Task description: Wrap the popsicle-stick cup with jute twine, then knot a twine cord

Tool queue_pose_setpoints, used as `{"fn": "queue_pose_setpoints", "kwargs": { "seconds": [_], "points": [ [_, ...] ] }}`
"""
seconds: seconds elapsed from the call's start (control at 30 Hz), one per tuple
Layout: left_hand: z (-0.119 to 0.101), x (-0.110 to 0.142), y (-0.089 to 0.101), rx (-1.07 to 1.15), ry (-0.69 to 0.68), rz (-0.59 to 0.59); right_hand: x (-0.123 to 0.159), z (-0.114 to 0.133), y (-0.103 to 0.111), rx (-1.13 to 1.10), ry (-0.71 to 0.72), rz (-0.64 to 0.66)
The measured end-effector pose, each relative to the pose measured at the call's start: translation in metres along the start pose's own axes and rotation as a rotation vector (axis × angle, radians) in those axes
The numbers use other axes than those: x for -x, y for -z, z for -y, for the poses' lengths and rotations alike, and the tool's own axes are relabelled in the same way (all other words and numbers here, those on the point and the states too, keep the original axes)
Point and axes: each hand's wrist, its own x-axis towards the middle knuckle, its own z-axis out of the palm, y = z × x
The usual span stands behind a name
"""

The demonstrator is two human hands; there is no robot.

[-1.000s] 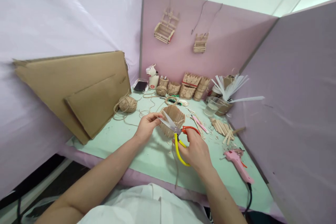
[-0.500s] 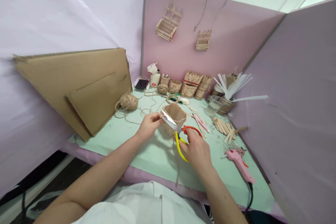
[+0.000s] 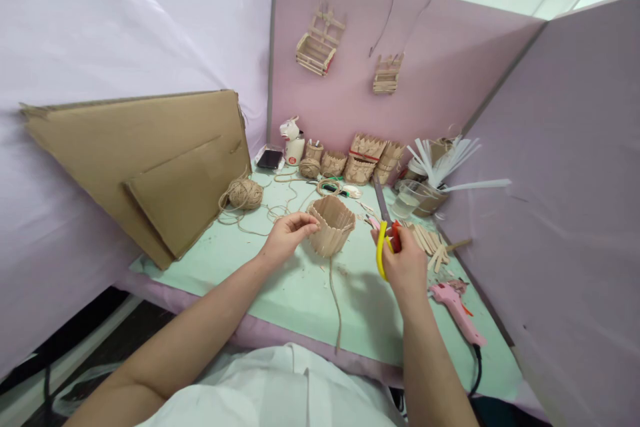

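My left hand (image 3: pixel 287 235) pinches the rim of a small basket of wooden sticks (image 3: pixel 333 225) that stands on the green table (image 3: pixel 300 293). A strand of twine (image 3: pixel 336 300) hangs from the basket toward the table's front edge. My right hand (image 3: pixel 405 263) grips scissors with yellow and red handles (image 3: pixel 386 240), blades closed and pointing away from me, to the right of the basket and clear of it.
A pink glue gun (image 3: pixel 457 313) lies at the right front. Loose wooden sticks (image 3: pixel 425 240), a plastic cup (image 3: pixel 407 199), a twine ball (image 3: pixel 244 193) and several small baskets (image 3: pixel 360 167) stand further back. Cardboard sheets (image 3: pixel 150 167) lean at the left.
My right hand swung the scissors away from the basket's rim to the right and closed the blades. My left hand stayed on the basket.
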Motion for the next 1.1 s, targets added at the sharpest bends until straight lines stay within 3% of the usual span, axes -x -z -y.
{"fn": "queue_pose_setpoints", "kwargs": {
  "seconds": [0.23, 0.4, 0.5, 0.57, 0.67, 0.77, 0.83, 0.93, 1.1],
  "points": [
    [0.003, 0.0, 0.0, 0.061, -0.009, 0.048, -0.026, -0.048, -0.005, 0.414, -0.332, 0.201],
    [0.006, 0.004, -0.005, 0.039, -0.1, 0.086, -0.023, -0.066, -0.012, 0.494, -0.356, 0.263],
    [0.006, 0.008, -0.009, -0.112, -0.177, 0.104, -0.022, -0.069, -0.012, 0.526, -0.28, 0.243],
    [0.006, 0.01, -0.012, -0.268, -0.249, 0.107, -0.02, -0.062, -0.009, 0.514, -0.209, 0.155],
    [0.007, 0.011, -0.015, -0.462, -0.349, 0.11, -0.013, -0.035, -0.005, 0.239, 0.012, 0.016],
    [0.008, 0.01, -0.017, -0.556, -0.406, 0.124, -0.001, 0.004, -0.004, -0.194, 0.348, 0.166],
    [0.008, 0.01, -0.018, -0.589, -0.419, 0.131, 0.007, 0.025, -0.008, -0.287, 0.477, 0.252],
    [0.009, 0.011, -0.019, -0.615, -0.426, 0.136, 0.015, 0.038, -0.018, -0.296, 0.535, 0.248],
    [0.01, 0.018, -0.02, -0.635, -0.383, 0.156, 0.02, 0.033, -0.032, -0.289, 0.538, 0.203]
  ]
}}
